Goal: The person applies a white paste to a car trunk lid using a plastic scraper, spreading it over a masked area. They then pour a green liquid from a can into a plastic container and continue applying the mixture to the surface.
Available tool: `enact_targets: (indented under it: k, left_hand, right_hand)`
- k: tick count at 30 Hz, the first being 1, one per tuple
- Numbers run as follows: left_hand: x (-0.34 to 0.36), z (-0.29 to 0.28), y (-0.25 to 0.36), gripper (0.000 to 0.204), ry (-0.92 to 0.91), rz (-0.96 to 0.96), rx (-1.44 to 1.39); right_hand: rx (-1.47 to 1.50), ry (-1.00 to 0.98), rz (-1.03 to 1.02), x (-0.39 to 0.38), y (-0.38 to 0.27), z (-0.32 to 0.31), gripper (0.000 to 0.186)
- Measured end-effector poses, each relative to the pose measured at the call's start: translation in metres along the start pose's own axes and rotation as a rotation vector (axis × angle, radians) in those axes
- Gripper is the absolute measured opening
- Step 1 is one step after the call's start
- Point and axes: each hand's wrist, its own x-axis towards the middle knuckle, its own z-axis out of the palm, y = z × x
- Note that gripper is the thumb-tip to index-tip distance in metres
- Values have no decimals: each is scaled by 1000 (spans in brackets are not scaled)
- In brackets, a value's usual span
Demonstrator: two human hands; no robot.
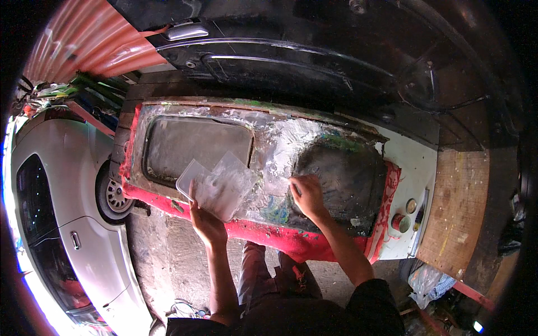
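Note:
My left hand (204, 218) grips clear plastic squares (218, 187), which look overlapping and are smeared with pale residue, over the lower left of a weathered panel (269, 140). My right hand (304, 195) is closed, thumb and fingers drawn together over a white-patched area right of the plastic; what it holds, if anything, is too small to tell. The panel has a rounded window-like recess (196, 139) on the left and a dark rounded area (342, 173) on the right. It rests on red cloth (314, 245).
A silver car (84, 218) stands along the left. A large black panel (291, 28) and red corrugated sheet (84, 28) are at the top. On the right are a white board (414, 173) with a red tin (400, 223), plywood (457, 207) and plastic bags (426, 283) below.

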Motion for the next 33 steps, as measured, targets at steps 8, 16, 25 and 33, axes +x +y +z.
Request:
enact_targets:
  k: [8, 16, 25, 33]
  left_hand:
    - [6, 0, 1, 64, -43, 30, 42]
    - [1, 2, -1, 65, -17, 3, 20]
    - [3, -6, 3, 65, 4, 20, 40]
    - [1, -4, -4, 64, -4, -7, 12]
  right_hand:
    - [-181, 377, 89, 70, 55, -6, 20]
    - [-20, -97, -124, 4, 6, 15, 20]
    - [-76, 325, -23, 99, 33, -4, 14]
    - [-35, -66, -120, 28, 19, 48, 31]
